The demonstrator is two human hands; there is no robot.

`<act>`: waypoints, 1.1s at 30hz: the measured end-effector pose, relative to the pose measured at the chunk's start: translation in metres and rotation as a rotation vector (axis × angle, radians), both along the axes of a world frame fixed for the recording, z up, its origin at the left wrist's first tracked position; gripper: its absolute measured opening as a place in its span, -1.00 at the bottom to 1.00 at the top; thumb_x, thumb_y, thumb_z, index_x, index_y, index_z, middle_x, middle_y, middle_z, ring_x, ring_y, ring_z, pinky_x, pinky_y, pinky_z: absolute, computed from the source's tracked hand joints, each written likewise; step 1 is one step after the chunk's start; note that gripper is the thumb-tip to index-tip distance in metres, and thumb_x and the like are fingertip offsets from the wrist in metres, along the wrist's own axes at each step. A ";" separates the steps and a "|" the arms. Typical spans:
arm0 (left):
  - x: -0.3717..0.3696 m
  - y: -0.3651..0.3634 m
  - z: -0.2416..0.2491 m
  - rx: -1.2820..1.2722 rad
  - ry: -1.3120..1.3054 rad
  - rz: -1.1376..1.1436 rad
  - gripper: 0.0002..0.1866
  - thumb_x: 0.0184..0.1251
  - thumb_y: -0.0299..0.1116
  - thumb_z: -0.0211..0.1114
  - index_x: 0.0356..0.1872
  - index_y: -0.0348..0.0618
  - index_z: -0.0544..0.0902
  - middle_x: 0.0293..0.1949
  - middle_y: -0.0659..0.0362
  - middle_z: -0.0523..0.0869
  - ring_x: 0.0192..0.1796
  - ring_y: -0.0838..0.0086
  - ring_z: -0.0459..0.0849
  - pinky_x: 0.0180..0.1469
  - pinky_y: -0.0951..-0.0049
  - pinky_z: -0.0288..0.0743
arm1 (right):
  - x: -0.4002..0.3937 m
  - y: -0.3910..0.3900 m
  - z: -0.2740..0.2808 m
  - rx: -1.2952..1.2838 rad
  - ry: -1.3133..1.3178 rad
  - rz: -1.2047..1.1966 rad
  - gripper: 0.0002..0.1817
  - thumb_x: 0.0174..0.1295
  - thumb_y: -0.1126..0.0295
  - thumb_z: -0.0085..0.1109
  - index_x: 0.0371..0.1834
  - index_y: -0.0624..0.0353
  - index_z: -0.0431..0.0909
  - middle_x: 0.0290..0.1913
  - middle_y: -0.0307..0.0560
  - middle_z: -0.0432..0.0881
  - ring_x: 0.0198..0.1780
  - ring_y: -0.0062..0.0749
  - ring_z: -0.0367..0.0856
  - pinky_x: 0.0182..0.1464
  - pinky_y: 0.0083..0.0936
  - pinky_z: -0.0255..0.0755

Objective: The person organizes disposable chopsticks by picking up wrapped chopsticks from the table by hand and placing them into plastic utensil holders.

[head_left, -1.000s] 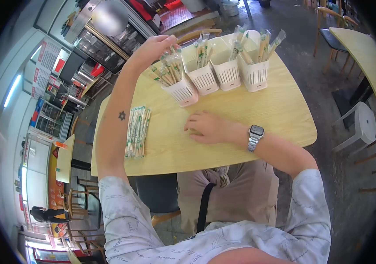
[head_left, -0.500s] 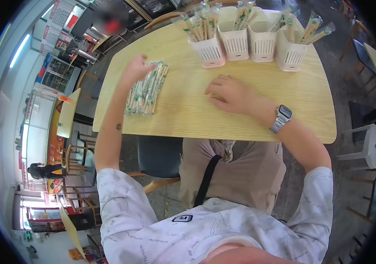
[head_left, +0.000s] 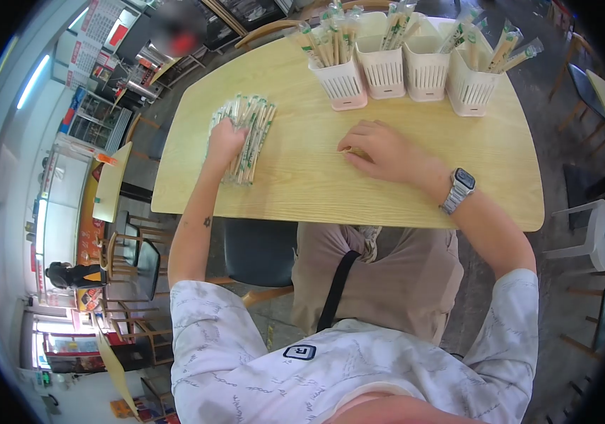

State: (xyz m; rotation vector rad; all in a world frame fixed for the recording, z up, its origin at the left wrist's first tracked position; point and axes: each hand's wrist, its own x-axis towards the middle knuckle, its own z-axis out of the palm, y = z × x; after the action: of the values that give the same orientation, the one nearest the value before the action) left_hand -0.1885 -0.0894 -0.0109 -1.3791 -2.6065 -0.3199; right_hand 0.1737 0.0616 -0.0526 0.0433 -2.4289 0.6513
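A pile of wrapped chopsticks (head_left: pixel 251 141) with green print lies on the left part of the yellow wooden table (head_left: pixel 302 169). My left hand (head_left: pixel 226 143) is on the pile with its fingers curled down; what they hold, if anything, is hidden. Right of the table's middle rests my right hand (head_left: pixel 380 150), its fingers bent and no object visible in it. Several white slotted baskets stand along the far edge, among them the leftmost basket (head_left: pixel 341 85) and the rightmost basket (head_left: pixel 470 88), with wrapped chopsticks (head_left: pixel 330 42) upright or leaning in them.
A dark chair (head_left: pixel 258 251) stands below the table's near edge on the left. On the right is a white stool (head_left: pixel 592 233). Other tables and chairs stand to the left, where a person in dark clothes (head_left: pixel 72 274) is seen farther off.
My left hand has come down from the pile's upper left onto the chopsticks, and its fingers have curled. My right hand keeps nearly the same place on the table.
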 end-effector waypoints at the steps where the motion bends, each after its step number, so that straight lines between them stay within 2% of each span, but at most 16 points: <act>1: -0.004 -0.001 -0.001 0.014 0.010 -0.025 -0.62 0.27 -0.19 0.34 -0.11 -0.34 0.61 -0.15 -0.21 0.72 -0.01 -0.10 0.68 0.03 0.01 0.51 | 0.000 0.001 -0.001 0.004 0.004 -0.001 -0.86 0.31 0.34 0.16 -0.16 0.12 0.62 -0.20 -0.11 0.64 -0.03 -0.19 0.60 0.04 -0.26 0.41; 4: -0.010 -0.002 0.003 0.051 0.022 -0.046 -0.69 0.37 -0.25 0.25 -0.10 -0.35 0.60 -0.19 -0.23 0.72 -0.01 0.00 0.71 -0.01 0.10 0.54 | 0.002 0.001 0.002 -0.012 -0.020 0.016 -0.84 0.31 0.36 0.17 -0.14 0.18 0.61 -0.18 -0.03 0.64 -0.05 -0.10 0.59 0.05 -0.22 0.42; 7: -0.018 -0.004 0.015 0.262 -0.101 0.005 -0.76 0.47 -0.34 0.16 -0.07 -0.35 0.57 -0.21 -0.14 0.73 -0.06 0.16 0.75 -0.09 0.18 0.56 | 0.002 0.001 0.005 -0.006 -0.027 0.004 -0.82 0.31 0.37 0.18 -0.12 0.20 0.61 -0.15 -0.03 0.66 -0.03 -0.11 0.60 0.05 -0.22 0.45; 10: 0.035 -0.003 0.056 0.762 -0.702 -0.227 -0.78 0.57 -0.32 0.10 -0.07 -0.33 0.49 -0.25 0.00 0.71 -0.20 0.13 0.75 -0.15 0.12 0.55 | -0.002 0.000 0.002 -0.125 0.080 -0.022 -0.81 0.30 0.36 0.18 -0.09 0.17 0.61 -0.16 -0.04 0.66 -0.05 -0.12 0.63 0.01 -0.22 0.49; 13: 0.090 -0.003 0.077 0.799 -0.915 -0.428 -0.80 0.63 -0.35 0.03 0.04 -0.28 0.42 -0.29 0.17 0.62 -0.24 0.42 0.66 -0.20 0.31 0.51 | -0.004 -0.006 0.005 -0.294 0.216 -0.055 -0.74 0.28 0.34 0.22 -0.03 0.22 0.59 -0.14 0.04 0.66 -0.04 -0.08 0.64 0.02 -0.23 0.52; 16: 0.146 0.011 0.052 0.838 -1.190 -0.732 -0.78 0.62 -0.35 0.05 0.09 -0.27 0.40 -0.33 0.19 0.52 -0.29 0.49 0.51 -0.17 0.40 0.45 | -0.001 -0.005 0.005 -0.257 0.230 -0.058 -0.70 0.27 0.31 0.26 -0.01 0.23 0.57 -0.13 0.06 0.66 -0.02 -0.08 0.64 0.08 -0.23 0.50; 17: 0.171 0.016 0.045 0.833 -1.223 -0.766 -0.77 0.61 -0.35 0.06 0.10 -0.27 0.39 -0.33 0.20 0.47 -0.29 0.52 0.41 -0.13 0.46 0.40 | 0.002 -0.003 0.002 -0.123 0.236 -0.070 -0.69 0.25 0.31 0.26 0.01 0.20 0.57 -0.09 0.04 0.65 0.01 -0.09 0.62 0.12 -0.21 0.48; 18: 0.182 0.026 0.035 0.838 -1.142 -0.792 -0.76 0.61 -0.34 0.06 0.10 -0.27 0.38 -0.33 0.20 0.46 -0.28 0.51 0.41 -0.12 0.44 0.39 | 0.004 0.001 0.001 0.016 0.236 -0.082 -0.67 0.23 0.32 0.27 0.03 0.18 0.57 -0.06 0.01 0.65 0.05 -0.11 0.61 0.16 -0.20 0.46; 20: 0.201 0.048 0.014 0.854 -0.982 -0.844 -0.75 0.61 -0.33 0.06 0.09 -0.29 0.37 -0.33 0.20 0.45 -0.27 0.51 0.42 -0.12 0.41 0.39 | -0.001 0.009 0.001 0.349 0.224 -0.127 -0.75 0.16 0.26 0.30 -0.16 0.13 0.61 -0.21 -0.08 0.66 -0.04 -0.21 0.61 0.08 -0.20 0.46; 22: 0.211 0.067 0.007 0.939 -1.095 -0.950 -0.79 0.60 -0.36 0.08 0.06 -0.27 0.40 -0.32 0.21 0.42 -0.27 0.51 0.37 -0.11 0.38 0.37 | -0.002 0.005 0.002 0.530 0.178 -0.164 -0.81 0.14 0.21 0.27 -0.35 0.09 0.61 -0.40 -0.21 0.63 -0.18 -0.31 0.59 -0.08 -0.28 0.45; 23: 0.210 0.074 0.004 0.988 -1.144 -0.992 -0.81 0.59 -0.38 0.09 0.04 -0.26 0.41 -0.32 0.22 0.41 -0.26 0.50 0.35 -0.11 0.37 0.36 | -0.001 0.004 -0.001 0.544 0.174 -0.182 -0.81 0.14 0.21 0.26 -0.39 0.08 0.61 -0.43 -0.24 0.62 -0.21 -0.33 0.58 -0.11 -0.29 0.43; 26: 0.197 0.085 -0.006 0.939 -1.062 -1.025 -0.79 0.59 -0.34 0.09 0.00 -0.27 0.37 -0.33 0.19 0.45 -0.25 0.49 0.42 -0.12 0.39 0.40 | 0.000 -0.002 -0.003 0.588 0.149 -0.208 -0.82 0.14 0.22 0.22 -0.48 0.06 0.61 -0.49 -0.31 0.61 -0.28 -0.38 0.57 -0.19 -0.34 0.40; 27: 0.196 0.084 -0.009 0.928 -1.122 -0.975 -0.84 0.58 -0.37 0.10 -0.09 -0.25 0.37 -0.32 0.18 0.45 -0.25 0.47 0.43 -0.08 0.36 0.42 | 0.001 -0.002 -0.002 0.599 0.120 -0.212 -0.83 0.14 0.23 0.21 -0.49 0.05 0.61 -0.50 -0.32 0.60 -0.28 -0.39 0.57 -0.20 -0.36 0.40; 30: 0.187 0.084 -0.019 0.809 -1.081 -0.991 -0.87 0.58 -0.40 0.08 -0.11 -0.24 0.37 -0.30 0.16 0.45 -0.23 0.45 0.45 -0.05 0.32 0.43 | -0.001 -0.003 -0.004 0.604 0.056 -0.202 -0.84 0.12 0.25 0.20 -0.50 0.05 0.61 -0.49 -0.32 0.61 -0.25 -0.40 0.59 -0.22 -0.38 0.40; 33: 0.188 0.084 -0.021 0.806 -1.134 -0.931 -0.89 0.57 -0.44 0.07 -0.06 -0.24 0.38 -0.26 0.13 0.46 -0.18 0.39 0.48 0.01 0.29 0.44 | -0.003 -0.008 -0.008 0.602 0.034 -0.171 -0.85 0.13 0.26 0.19 -0.50 0.06 0.60 -0.46 -0.31 0.62 -0.21 -0.39 0.60 -0.20 -0.40 0.42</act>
State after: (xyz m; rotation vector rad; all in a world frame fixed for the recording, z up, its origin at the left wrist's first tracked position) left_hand -0.0006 -0.0049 -0.0323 -2.2281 -1.5217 -2.4858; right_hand 0.1705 0.0538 -0.0602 0.0890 -2.4737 -0.1677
